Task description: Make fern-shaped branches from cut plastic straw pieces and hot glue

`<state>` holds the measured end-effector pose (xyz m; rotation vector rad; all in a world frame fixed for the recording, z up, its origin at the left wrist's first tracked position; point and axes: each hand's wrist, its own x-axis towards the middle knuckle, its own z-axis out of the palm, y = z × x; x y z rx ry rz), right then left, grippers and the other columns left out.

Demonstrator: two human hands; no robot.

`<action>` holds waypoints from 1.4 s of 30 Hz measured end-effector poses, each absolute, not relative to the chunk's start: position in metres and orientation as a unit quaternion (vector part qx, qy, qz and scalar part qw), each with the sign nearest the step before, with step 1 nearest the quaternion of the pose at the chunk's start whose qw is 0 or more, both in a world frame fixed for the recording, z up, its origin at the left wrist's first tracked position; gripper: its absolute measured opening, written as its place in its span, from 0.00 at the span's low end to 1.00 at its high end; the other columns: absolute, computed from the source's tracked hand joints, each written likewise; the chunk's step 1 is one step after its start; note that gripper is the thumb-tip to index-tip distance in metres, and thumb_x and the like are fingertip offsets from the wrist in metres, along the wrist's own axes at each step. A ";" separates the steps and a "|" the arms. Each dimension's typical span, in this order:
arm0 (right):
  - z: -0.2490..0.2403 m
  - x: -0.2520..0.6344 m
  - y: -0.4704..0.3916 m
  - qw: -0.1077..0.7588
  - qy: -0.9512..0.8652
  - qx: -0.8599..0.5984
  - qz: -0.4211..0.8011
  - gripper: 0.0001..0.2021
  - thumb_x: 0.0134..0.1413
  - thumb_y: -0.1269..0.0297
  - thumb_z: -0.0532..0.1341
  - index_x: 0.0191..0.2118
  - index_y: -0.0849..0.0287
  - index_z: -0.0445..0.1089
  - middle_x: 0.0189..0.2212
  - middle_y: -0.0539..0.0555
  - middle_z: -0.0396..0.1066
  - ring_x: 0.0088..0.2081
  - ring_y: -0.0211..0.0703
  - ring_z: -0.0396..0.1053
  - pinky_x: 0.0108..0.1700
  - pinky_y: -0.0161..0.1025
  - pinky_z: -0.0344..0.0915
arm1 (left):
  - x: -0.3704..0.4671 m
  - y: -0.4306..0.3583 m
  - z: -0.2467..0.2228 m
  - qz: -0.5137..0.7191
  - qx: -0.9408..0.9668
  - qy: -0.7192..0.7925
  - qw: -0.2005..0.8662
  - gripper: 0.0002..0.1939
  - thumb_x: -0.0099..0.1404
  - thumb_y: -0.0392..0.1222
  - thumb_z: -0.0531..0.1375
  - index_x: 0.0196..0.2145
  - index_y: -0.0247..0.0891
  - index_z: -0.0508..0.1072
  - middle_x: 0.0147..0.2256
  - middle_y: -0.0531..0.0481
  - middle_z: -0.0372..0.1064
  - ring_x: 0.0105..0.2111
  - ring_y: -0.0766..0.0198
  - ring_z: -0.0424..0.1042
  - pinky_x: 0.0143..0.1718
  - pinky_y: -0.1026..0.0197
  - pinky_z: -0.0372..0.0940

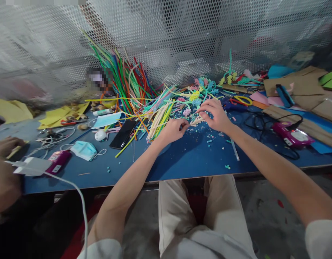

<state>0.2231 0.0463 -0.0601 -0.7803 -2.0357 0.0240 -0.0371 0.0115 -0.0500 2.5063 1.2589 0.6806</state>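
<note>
My left hand (174, 130) is closed in a pinch at the front of the craft pile, beside a bundle of cream and yellow strips (162, 118). What its fingertips hold is too small to make out. To its right, my right hand (213, 114) hovers with bent, spread fingers over small cream pieces (197, 121); whether it grips one is unclear. Behind both hands lie a yellow flower-like piece (194, 95) and a pink one (187, 112). Tiny cut scraps (210, 141) are scattered over the blue tabletop (182, 162).
Left are a black phone (123, 134), face masks (84, 149), a white mouse-like object (100, 135) and a cable. Another person's hand (7, 146) rests at the far left. Right are yellow-handled scissors (243, 100), a purple device (292, 135) and brown sheets.
</note>
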 end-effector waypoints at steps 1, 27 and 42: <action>-0.060 0.224 0.047 0.478 -0.819 -0.318 0.018 0.18 0.77 0.50 0.55 0.43 0.51 0.79 0.45 0.57 0.79 0.49 0.56 0.74 0.57 0.57 0.65 | -0.038 0.012 -0.050 0.213 0.870 0.424 0.133 0.11 0.77 0.41 0.60 0.43 0.38 0.83 0.32 0.48 0.81 0.30 0.61 0.75 0.36 0.60 0.63; -0.015 0.186 0.041 0.435 -0.832 -0.343 -0.032 0.10 0.70 0.59 0.60 0.51 0.54 0.67 0.44 0.59 0.74 0.43 0.53 0.73 0.49 0.52 0.68 | -0.034 0.011 -0.050 0.429 0.799 0.350 0.234 0.28 0.75 0.66 0.64 0.53 0.38 0.84 0.47 0.43 0.85 0.44 0.54 0.81 0.48 0.53 0.74; -0.022 0.183 0.039 0.335 -0.886 -0.300 -0.116 0.12 0.76 0.61 0.53 0.53 0.52 0.72 0.50 0.60 0.80 0.51 0.58 0.75 0.53 0.55 0.63 | -0.032 0.017 -0.059 0.458 0.687 0.337 0.452 0.27 0.64 0.65 0.74 0.41 0.36 0.86 0.39 0.42 0.86 0.41 0.53 0.85 0.51 0.51 0.78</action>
